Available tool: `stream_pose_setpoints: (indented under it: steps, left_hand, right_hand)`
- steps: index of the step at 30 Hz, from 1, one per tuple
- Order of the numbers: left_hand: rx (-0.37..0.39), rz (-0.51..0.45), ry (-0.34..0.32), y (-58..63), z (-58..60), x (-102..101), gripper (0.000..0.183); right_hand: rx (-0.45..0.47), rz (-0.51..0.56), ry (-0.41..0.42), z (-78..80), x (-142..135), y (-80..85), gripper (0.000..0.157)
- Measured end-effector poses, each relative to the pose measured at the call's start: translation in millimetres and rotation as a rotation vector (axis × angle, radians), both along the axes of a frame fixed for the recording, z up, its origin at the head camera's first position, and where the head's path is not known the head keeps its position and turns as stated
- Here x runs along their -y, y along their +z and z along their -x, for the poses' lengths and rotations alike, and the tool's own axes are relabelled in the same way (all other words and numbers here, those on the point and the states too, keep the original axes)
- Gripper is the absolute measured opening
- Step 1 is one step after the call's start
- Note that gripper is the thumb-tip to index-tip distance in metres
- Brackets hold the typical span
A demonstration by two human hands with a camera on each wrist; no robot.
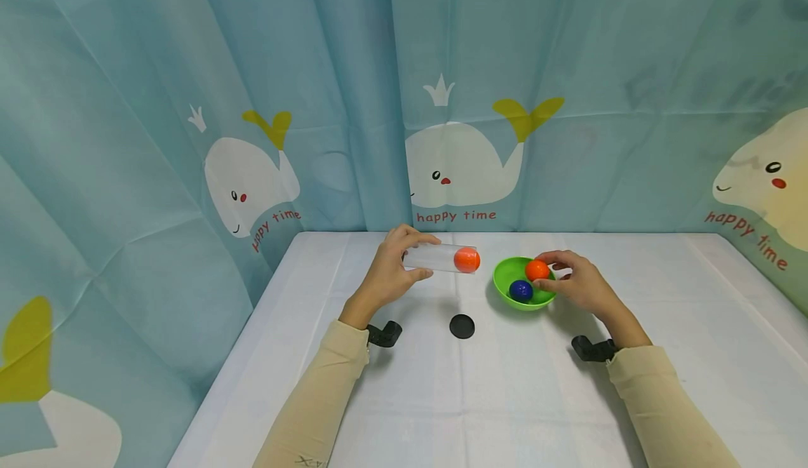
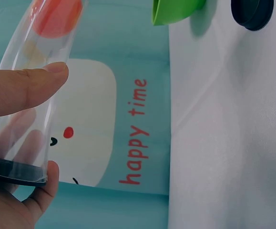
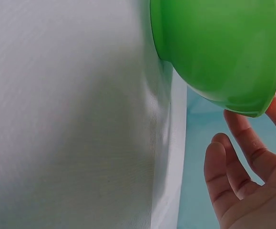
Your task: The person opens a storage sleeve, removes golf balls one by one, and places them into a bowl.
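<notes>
My left hand (image 1: 386,271) grips a clear plastic tube (image 1: 435,258) held on its side above the table, thumb on one side and fingers on the other. An orange ball (image 1: 467,259) sits inside at the tube's right end; a black cap (image 2: 16,171) closes the end by the palm. Over the green bowl (image 1: 501,280), my right hand (image 1: 581,287) pinches a second orange ball (image 1: 537,270) between thumb and fingertips. A dark blue ball (image 1: 521,290) lies in the bowl. The right wrist view shows the bowl's outside, which hides the pinched ball.
A round black lid (image 1: 462,326) lies flat on the white-covered table (image 1: 416,412), between the forearms. Behind the table hangs a blue curtain (image 1: 353,47) with whale prints. Each wrist carries a black camera mount (image 1: 385,335).
</notes>
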State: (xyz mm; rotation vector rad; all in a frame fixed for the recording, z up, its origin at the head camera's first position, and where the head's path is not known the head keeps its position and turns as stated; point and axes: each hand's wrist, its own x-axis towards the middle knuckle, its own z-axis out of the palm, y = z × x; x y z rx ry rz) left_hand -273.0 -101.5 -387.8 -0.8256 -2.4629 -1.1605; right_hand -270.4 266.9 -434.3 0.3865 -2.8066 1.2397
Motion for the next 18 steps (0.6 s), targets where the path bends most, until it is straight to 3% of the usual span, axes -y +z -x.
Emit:
stream_pose_setpoints:
  steps: [9,18]
  left_hand:
    - [0.000,0.001,0.001,0.7,-1.1,-0.4,0.050]
    - [-0.002,-0.002,-0.003,0.3,-0.7,-0.2,0.050]
  right_hand:
    - [0.010,-0.003,0.007,0.1,-1.0,-1.2,0.048]
    - [0.010,0.026,-0.013,-1.0,0.8,2.3,0.034]
